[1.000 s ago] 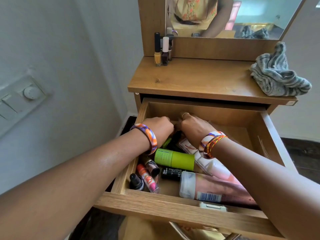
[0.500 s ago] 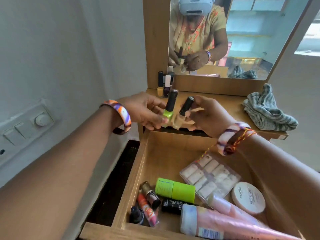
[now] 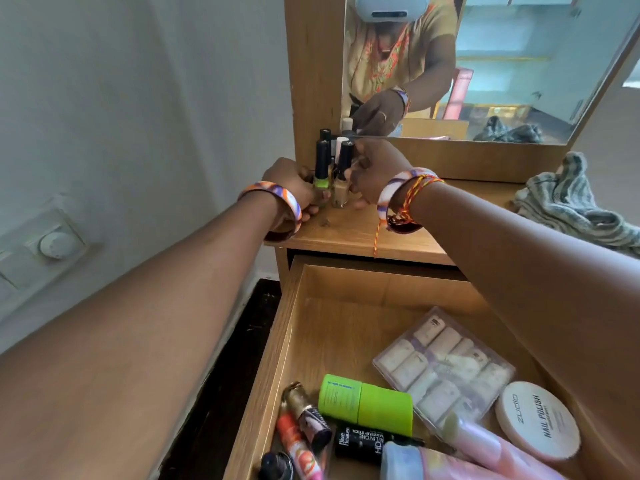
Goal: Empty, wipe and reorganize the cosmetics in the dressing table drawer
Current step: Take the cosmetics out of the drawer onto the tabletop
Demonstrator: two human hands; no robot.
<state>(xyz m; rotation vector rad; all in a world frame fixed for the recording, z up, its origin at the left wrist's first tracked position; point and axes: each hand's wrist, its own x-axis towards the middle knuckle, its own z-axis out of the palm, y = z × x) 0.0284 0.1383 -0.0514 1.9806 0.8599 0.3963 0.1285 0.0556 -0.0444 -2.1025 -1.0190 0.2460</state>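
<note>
My left hand (image 3: 294, 188) grips a green nail polish bottle (image 3: 321, 169) and my right hand (image 3: 374, 171) grips a beige nail polish bottle (image 3: 341, 181). Both bottles stand upright on the dressing table top (image 3: 353, 230), at its back left corner, beside other nail polish bottles (image 3: 332, 143). Below, the open drawer (image 3: 332, 327) holds a green tube (image 3: 367, 405), a clear case of nail tips (image 3: 443, 368), a round white nail polish remover tin (image 3: 536, 419), a black makeup stick (image 3: 363, 443), pink tubes (image 3: 485, 452) and small lip items (image 3: 304, 431).
A crumpled striped cloth (image 3: 575, 206) lies on the right of the table top. The mirror (image 3: 485, 64) stands behind. A white wall with a switch plate (image 3: 45, 244) is at the left. Dark floor (image 3: 225, 375) shows left of the drawer.
Both hands lifted out of the drawer, each with a nail polish bottle, and moved up and back to the table top's rear left corner beside the other bottles.
</note>
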